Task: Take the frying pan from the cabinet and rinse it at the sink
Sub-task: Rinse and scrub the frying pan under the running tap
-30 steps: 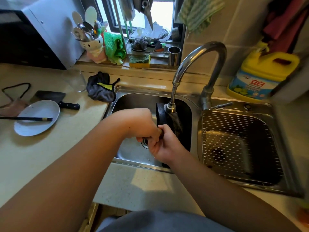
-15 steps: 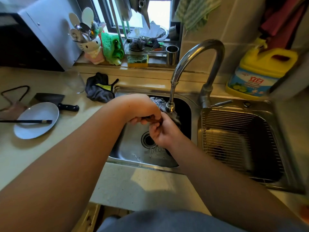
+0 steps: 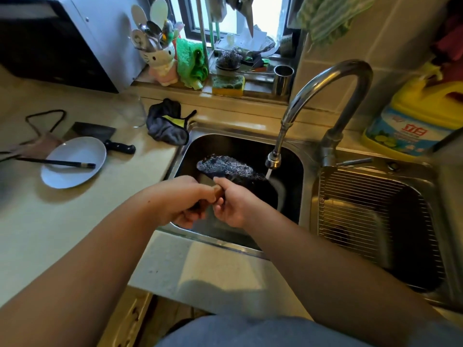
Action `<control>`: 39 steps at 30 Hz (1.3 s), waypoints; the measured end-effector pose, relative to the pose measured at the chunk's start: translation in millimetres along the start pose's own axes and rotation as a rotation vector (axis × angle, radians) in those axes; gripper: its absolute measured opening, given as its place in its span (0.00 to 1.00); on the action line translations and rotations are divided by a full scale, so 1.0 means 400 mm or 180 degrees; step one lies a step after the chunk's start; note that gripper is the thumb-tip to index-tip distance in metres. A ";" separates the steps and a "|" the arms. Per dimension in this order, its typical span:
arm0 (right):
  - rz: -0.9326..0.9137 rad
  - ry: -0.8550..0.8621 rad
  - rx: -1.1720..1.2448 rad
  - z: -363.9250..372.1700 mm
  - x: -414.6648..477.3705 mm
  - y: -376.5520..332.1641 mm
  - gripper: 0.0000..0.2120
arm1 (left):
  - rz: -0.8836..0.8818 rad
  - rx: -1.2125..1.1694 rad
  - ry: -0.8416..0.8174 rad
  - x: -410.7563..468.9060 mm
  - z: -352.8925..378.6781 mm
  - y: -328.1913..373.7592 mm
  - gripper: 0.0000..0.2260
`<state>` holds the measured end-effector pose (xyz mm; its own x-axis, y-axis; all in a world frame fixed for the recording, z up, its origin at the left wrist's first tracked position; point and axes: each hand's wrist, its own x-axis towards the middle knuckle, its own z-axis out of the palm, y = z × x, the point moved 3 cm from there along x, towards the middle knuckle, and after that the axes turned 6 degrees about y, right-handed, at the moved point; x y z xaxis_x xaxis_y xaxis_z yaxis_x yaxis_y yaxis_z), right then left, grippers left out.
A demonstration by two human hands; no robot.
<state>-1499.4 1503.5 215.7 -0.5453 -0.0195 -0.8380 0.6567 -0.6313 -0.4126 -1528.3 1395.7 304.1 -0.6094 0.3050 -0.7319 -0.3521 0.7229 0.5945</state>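
Tilted flatter now, frying pan [image 3: 230,169] (both hands gripping) under faucet [image 3: 325,96].

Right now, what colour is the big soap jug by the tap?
Yellow, with a blue and white label: the jug, in the head view.

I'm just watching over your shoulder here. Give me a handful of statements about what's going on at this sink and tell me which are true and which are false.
1. Both hands grip the frying pan by its handle. True: the left hand and the right hand are closed on it.
2. The faucet is turned off. False: water streams from its spout.
3. The pan is over the basin with the wire rack. False: it is over the other basin, to the left.
4. Chopsticks lie across the white plate. True.
5. The cleaver stands in the rabbit-shaped utensil holder. False: it lies on the counter behind the plate.
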 end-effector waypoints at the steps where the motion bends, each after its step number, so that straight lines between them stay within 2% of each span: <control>1: 0.0006 0.0001 -0.0186 0.004 0.003 0.013 0.18 | -0.0099 -0.0183 -0.0128 -0.004 0.003 -0.022 0.06; 4: -0.0027 0.0006 -0.0492 0.009 0.009 0.043 0.17 | -0.0411 -0.0939 -0.0395 -0.008 0.017 -0.081 0.06; 7: -0.0069 -0.0068 -0.0614 -0.013 0.004 0.048 0.15 | -0.0395 -0.1333 -0.0315 -0.016 0.041 -0.112 0.03; 9: -0.0153 0.0028 -0.0958 -0.061 -0.006 0.036 0.16 | -0.0348 -0.1463 -0.0229 -0.025 0.062 -0.125 0.03; 11: -0.0349 0.0458 -0.1276 -0.145 -0.016 0.007 0.17 | -0.0355 -0.1552 -0.0129 -0.031 0.074 -0.141 0.07; 13: -0.0580 0.0951 -0.1218 -0.254 -0.031 -0.037 0.14 | -0.0340 -0.1570 -0.0079 -0.037 0.079 -0.152 0.10; 16: -0.0945 0.1662 -0.0708 -0.435 -0.060 -0.115 0.11 | -0.0295 -0.1594 -0.0042 -0.039 0.081 -0.164 0.12; 21: -0.1621 0.2405 0.0119 -0.623 -0.088 -0.243 0.06 | -0.0253 -0.1587 -0.0060 -0.044 0.091 -0.170 0.10; 24: -0.1890 0.2429 0.0384 -0.659 -0.083 -0.307 0.05 | -0.0242 -0.1590 -0.0110 -0.047 0.095 -0.170 0.11; 27: -0.1843 0.2305 0.0471 -0.672 -0.069 -0.345 0.10 | -0.0262 -0.1689 -0.0182 -0.047 0.091 -0.173 0.08; 29: -0.1799 0.2360 0.0511 -0.673 -0.062 -0.361 0.09 | -0.0291 -0.1769 -0.0226 -0.045 0.086 -0.176 0.05; 32: -0.1807 0.2568 0.0451 -0.673 -0.052 -0.382 0.05 | -0.0297 -0.1850 -0.0261 -0.040 0.080 -0.182 0.04; 39: -0.1792 0.2685 0.0181 -0.689 -0.043 -0.397 0.08 | -0.0297 -0.1901 -0.0291 -0.033 0.075 -0.193 0.05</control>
<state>-1450.5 1817.8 197.2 -0.2079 0.8317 -0.5149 0.3801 -0.4163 -0.8259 -1472.0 1354.3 257.7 -0.5025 0.3283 -0.7998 -0.7546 0.2848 0.5911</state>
